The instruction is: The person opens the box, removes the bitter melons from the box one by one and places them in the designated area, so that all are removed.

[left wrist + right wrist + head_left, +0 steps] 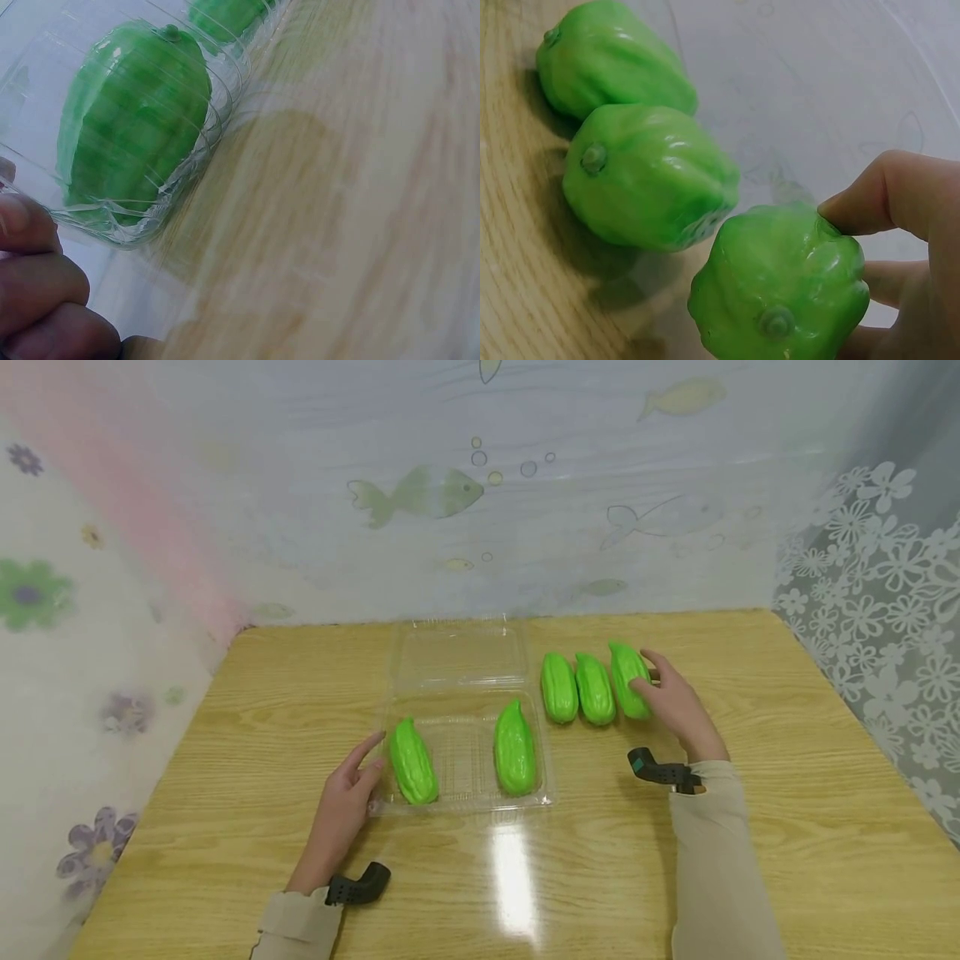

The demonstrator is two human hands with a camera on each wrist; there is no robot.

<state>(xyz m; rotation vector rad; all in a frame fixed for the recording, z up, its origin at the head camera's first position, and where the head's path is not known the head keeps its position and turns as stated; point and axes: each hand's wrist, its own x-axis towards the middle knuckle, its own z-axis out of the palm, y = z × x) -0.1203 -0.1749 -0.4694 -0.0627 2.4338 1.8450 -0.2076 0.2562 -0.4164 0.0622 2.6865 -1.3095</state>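
Observation:
My right hand (678, 706) pinches the rightmost green ridged vegetable (628, 681) between thumb and fingers; in the right wrist view that vegetable (776, 292) fills the lower middle. Two more like it (559, 687) (596, 690) lie just to its left on the table. An open clear plastic box (461, 760) holds two others, one at its left side (412, 762) and one at its right (515, 750). My left hand (341, 806) grips the box's left edge, fingers at the wall, as the left wrist view also shows beside a vegetable (139, 120).
The box's clear lid (461, 653) lies folded back toward the wall. The wooden table (225, 827) meets a fish-patterned covering (555, 527) at its back edge. A flowered sheet (892, 593) hangs at the right.

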